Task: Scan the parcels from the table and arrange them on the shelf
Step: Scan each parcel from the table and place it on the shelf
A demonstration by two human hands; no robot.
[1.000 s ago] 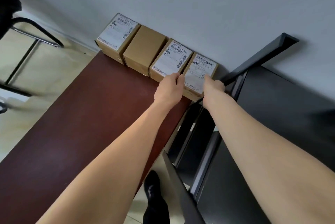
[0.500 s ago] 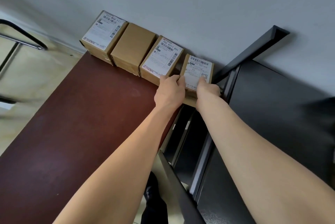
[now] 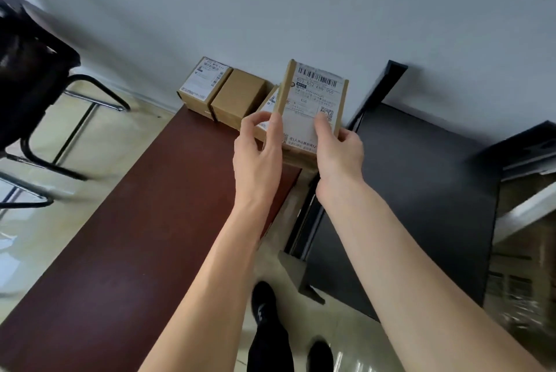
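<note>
Both hands hold one parcel (image 3: 313, 106) in the air, above the far right corner of the table (image 3: 135, 221) and in front of the grey wall (image 3: 301, 4).

Parcel: brown cardboard box, white shipping label facing the camera, barcode at the top of the label, QR code low on its right side. The box stands roughly upright with a slight tilt, its left edge turned towards the viewer.

Left hand (image 3: 258, 152): sits at the lower left of the parcel. The thumb runs up along the box's left edge; the other fingers are curled round that side. Part of the grip is hidden behind the box.

Right hand (image 3: 338, 152): sits at the lower right. The thumb presses on the label face just beside the QR code, and the remaining fingers wrap behind the right edge. The parcel is pinched between thumb and fingers.

Three more parcels remain on the table in a row against the wall: a labelled box (image 3: 204, 85) at the left, a plain box (image 3: 237, 96) touching it, and a third box (image 3: 267, 112) mostly hidden behind the held parcel and the left hand.

The black shelf (image 3: 421, 191) stands just right of the table, below the right hand. A black chair (image 3: 33, 76) stands on the floor at far left. The person's dark shoes (image 3: 264, 305) show at the bottom.
</note>
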